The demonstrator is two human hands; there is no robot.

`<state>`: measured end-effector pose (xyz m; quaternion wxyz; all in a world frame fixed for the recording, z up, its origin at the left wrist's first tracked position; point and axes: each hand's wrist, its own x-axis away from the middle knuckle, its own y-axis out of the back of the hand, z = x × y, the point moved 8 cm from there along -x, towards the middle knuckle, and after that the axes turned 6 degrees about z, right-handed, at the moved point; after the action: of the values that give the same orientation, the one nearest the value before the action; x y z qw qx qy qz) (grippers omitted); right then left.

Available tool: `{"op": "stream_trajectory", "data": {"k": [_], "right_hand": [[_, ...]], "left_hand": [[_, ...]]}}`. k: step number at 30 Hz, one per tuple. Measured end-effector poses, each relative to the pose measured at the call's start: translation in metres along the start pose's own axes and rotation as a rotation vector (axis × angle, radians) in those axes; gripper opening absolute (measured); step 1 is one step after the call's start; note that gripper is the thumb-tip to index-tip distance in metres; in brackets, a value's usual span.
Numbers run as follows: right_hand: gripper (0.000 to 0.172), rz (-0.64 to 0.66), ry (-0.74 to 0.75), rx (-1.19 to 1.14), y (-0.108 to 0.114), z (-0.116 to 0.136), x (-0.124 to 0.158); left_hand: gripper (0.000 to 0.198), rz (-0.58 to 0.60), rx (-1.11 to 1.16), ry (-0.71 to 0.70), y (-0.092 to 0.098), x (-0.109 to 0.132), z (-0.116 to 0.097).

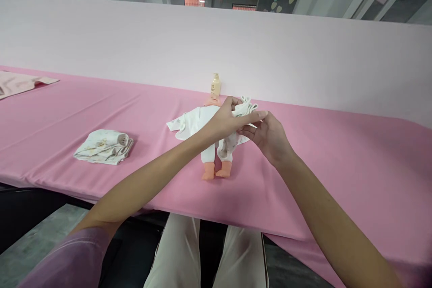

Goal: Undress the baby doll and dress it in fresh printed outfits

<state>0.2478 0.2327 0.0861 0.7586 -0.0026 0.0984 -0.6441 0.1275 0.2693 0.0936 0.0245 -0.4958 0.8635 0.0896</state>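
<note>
A baby doll [207, 114] in white clothes lies on its back, its bare feet toward me. A bunched white baby garment [245, 107] with a faint print is lifted above the doll's side, and part of it hangs down over one leg. My left hand [227, 120] reaches across the doll, its fingers closed around the gathered cloth. My right hand [270, 138] comes in from the right with curled fingers at the lower part of the cloth, touching the left fingertips. The doll's head is mostly out of sight behind a pump bottle [216, 85] or cannot be made out.
A folded white printed cloth [104, 146] sits to the left on the pink-covered table [141, 112]. Farther left lies a pale pink cloth [23, 83]. A white wall panel [135, 45] runs along the back, and the table's front edge is just above my knees.
</note>
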Motion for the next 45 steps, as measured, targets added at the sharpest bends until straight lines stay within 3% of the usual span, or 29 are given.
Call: {"op": "stream_trajectory", "data": {"k": [3, 5, 8, 11, 14, 16, 18, 20, 22, 25, 28, 33, 36, 40, 45], "right_hand": [[0.023, -0.047, 0.023, -0.028, 0.010, 0.003, 0.006], [0.032, -0.061, 0.023, -0.004, 0.017, 0.002, 0.008], [0.030, -0.057, 0.041, 0.119, 0.028, -0.002, 0.009], [0.029, -0.150, 0.106, 0.313, 0.048, -0.009, 0.009], [0.060, -0.211, 0.166, 0.424, 0.060, -0.025, 0.012], [0.085, -0.149, 0.112, 0.318, 0.060, -0.046, 0.014], [0.094, -0.016, -0.008, 0.126, 0.051, -0.071, 0.016], [0.086, 0.098, -0.115, -0.017, 0.042, -0.091, 0.021], [0.075, 0.127, -0.165, -0.076, 0.038, -0.100, 0.026], [0.058, 0.028, -0.156, -0.095, 0.043, -0.099, 0.030], [0.045, -0.057, -0.140, -0.126, 0.045, -0.095, 0.031], [0.040, -0.119, -0.292, -0.123, 0.041, -0.107, 0.039], [0.051, -0.059, -0.292, -0.043, 0.029, -0.107, 0.044], [0.070, -0.058, -0.315, 0.017, 0.026, -0.114, 0.050], [0.065, -0.141, -0.332, 0.140, 0.037, -0.125, 0.055]], "left_hand": [[0.079, 0.026, -0.112, -0.030, 0.007, -0.003, 0.003], [0.072, 0.010, -0.170, -0.037, 0.013, -0.005, 0.006], [0.054, -0.025, -0.212, -0.019, 0.020, -0.006, 0.010], [0.046, 0.014, -0.238, -0.042, 0.019, -0.005, 0.007], [0.045, 0.077, -0.240, -0.097, 0.017, -0.003, -0.003], [0.047, 0.104, -0.204, -0.121, 0.017, -0.001, -0.013], [0.048, 0.122, -0.154, -0.132, 0.020, 0.002, -0.023], [0.048, 0.132, -0.102, -0.120, 0.026, 0.004, -0.029], [0.051, 0.121, -0.052, -0.087, 0.036, 0.004, -0.027], [0.054, 0.101, -0.017, 0.002, 0.055, 0.004, -0.004], [0.045, 0.134, -0.060, 0.124, 0.065, 0.008, 0.036], [0.054, 0.164, 0.065, 0.303, 0.054, 0.031, 0.097], [0.058, 0.151, 0.219, 0.338, 0.045, 0.046, 0.113], [0.056, 0.113, 0.242, 0.322, 0.049, 0.059, 0.123], [0.063, 0.022, 0.092, 0.349, 0.059, 0.073, 0.137]]}}
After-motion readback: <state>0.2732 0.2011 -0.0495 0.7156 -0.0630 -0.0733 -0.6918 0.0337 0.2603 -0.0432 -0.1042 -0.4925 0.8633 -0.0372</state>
